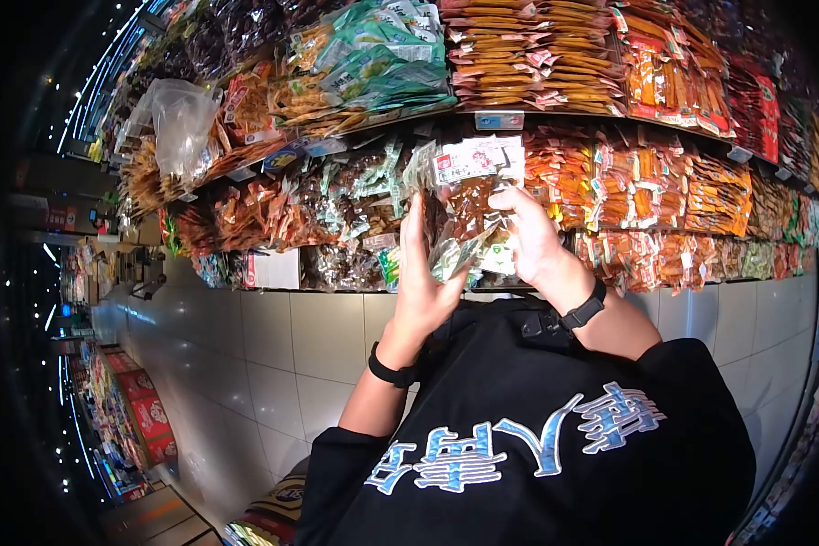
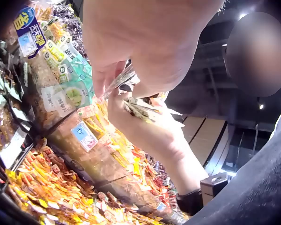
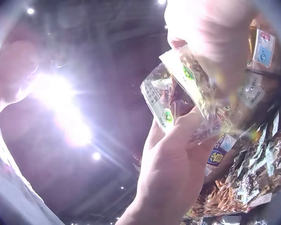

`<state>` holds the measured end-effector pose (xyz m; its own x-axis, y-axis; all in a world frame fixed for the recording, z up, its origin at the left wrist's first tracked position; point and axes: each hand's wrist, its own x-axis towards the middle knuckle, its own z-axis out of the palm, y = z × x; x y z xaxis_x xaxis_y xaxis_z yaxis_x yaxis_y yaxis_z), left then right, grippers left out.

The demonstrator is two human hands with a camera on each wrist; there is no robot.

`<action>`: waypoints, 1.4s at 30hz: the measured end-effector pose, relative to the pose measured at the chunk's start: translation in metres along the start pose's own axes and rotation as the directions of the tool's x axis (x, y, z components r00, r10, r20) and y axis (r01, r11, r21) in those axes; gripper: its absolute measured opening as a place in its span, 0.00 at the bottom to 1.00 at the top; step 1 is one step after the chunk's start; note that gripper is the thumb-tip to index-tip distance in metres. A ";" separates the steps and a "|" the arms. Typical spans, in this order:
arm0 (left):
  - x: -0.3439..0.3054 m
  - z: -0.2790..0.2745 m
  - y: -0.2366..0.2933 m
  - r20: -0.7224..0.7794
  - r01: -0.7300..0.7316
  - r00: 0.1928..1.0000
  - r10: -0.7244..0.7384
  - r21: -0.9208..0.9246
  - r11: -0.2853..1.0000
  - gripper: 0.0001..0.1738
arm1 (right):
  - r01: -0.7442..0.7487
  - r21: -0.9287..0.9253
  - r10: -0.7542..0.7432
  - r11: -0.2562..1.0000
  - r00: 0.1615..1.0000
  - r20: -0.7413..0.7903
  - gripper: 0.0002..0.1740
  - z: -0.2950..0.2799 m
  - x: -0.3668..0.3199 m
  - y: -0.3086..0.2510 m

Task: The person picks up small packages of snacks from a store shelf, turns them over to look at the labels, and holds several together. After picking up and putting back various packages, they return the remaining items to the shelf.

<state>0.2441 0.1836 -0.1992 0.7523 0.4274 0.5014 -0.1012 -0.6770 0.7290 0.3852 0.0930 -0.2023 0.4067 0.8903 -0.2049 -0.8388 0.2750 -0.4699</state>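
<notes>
Several clear plastic snack packets (image 1: 471, 194) with dark reddish-brown contents are held together in front of the lower shelves. My left hand (image 1: 425, 278) holds them from the left side, fingers pointing up and thumb low at the near edge. On the right, my right hand (image 1: 539, 241) grips the packets with its thumb bent over the front. From the right wrist, white-and-green labels show on two packets (image 3: 154, 101) standing apart, with the left hand (image 3: 171, 152) around their lower ends. Packet edges (image 2: 143, 110) poke out between both hands in the left wrist view.
Shelves packed with snack packets rise ahead; green packs (image 1: 387, 55) and orange packs (image 1: 537, 55) fill the upper one. A price tag (image 1: 499, 120) sits on the shelf edge. A clear plastic bag (image 1: 184, 123) hangs at left. Tiled floor (image 1: 264, 350) lies below.
</notes>
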 end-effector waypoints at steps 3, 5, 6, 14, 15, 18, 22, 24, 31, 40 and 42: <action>-0.005 -0.003 0.000 0.080 0.087 0.994 -0.078 -0.118 0.989 0.61 | 0.031 -0.020 -0.031 0.999 0.999 -0.025 0.25 0.000 -0.001 -0.003; 0.000 -0.007 0.012 0.111 0.108 0.990 -0.087 -0.204 0.973 0.65 | 0.062 -0.044 -0.063 0.997 0.998 -0.029 0.25 -0.003 0.000 -0.004; -0.002 -0.006 0.007 0.127 0.166 0.983 -0.133 -0.299 0.940 0.68 | 0.092 -0.091 -0.095 0.992 0.995 -0.028 0.25 -0.001 -0.002 -0.007; 0.002 0.003 0.004 0.215 0.325 0.940 -0.265 -0.326 0.888 0.63 | 0.538 -0.440 -0.540 0.719 0.831 0.134 0.31 0.024 -0.003 0.012; 0.000 0.005 0.005 0.217 0.283 0.950 -0.224 -0.292 0.914 0.59 | 0.559 -0.445 -0.538 0.700 0.822 0.186 0.31 0.024 -0.001 0.018; -0.004 0.006 0.001 0.220 0.405 0.914 -0.342 -0.555 0.726 0.45 | 0.532 -0.506 -0.521 0.679 0.835 0.178 0.30 0.026 -0.002 0.018; -0.002 -0.006 -0.009 0.210 0.436 0.860 -0.464 -0.774 0.459 0.34 | 0.520 -0.414 -0.526 0.747 0.843 0.110 0.28 0.025 -0.005 0.004; 0.003 -0.012 -0.008 0.238 0.414 0.845 -0.478 -0.858 0.305 0.33 | 0.539 -0.408 -0.566 0.737 0.822 0.062 0.27 0.018 -0.003 -0.002; 0.010 -0.011 0.003 0.223 0.397 0.810 -0.543 -0.889 0.227 0.29 | 0.317 -0.374 -0.345 0.871 0.938 -0.008 0.24 0.019 -0.005 0.000; 0.005 -0.014 0.012 0.399 0.569 0.771 -0.497 -0.781 0.256 0.24 | 0.148 -0.350 -0.158 0.925 0.987 0.000 0.20 0.010 -0.001 -0.023; 0.005 -0.017 0.018 0.431 0.606 0.760 -0.487 -0.741 0.290 0.28 | 0.179 -0.341 -0.188 0.923 0.982 0.005 0.20 0.010 -0.001 -0.026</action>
<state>0.2353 0.1838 -0.1756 0.9014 0.3961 -0.1748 -0.0555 0.5061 0.8607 0.4027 0.0884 -0.1816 0.5555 0.8245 -0.1080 -0.5776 0.2892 -0.7633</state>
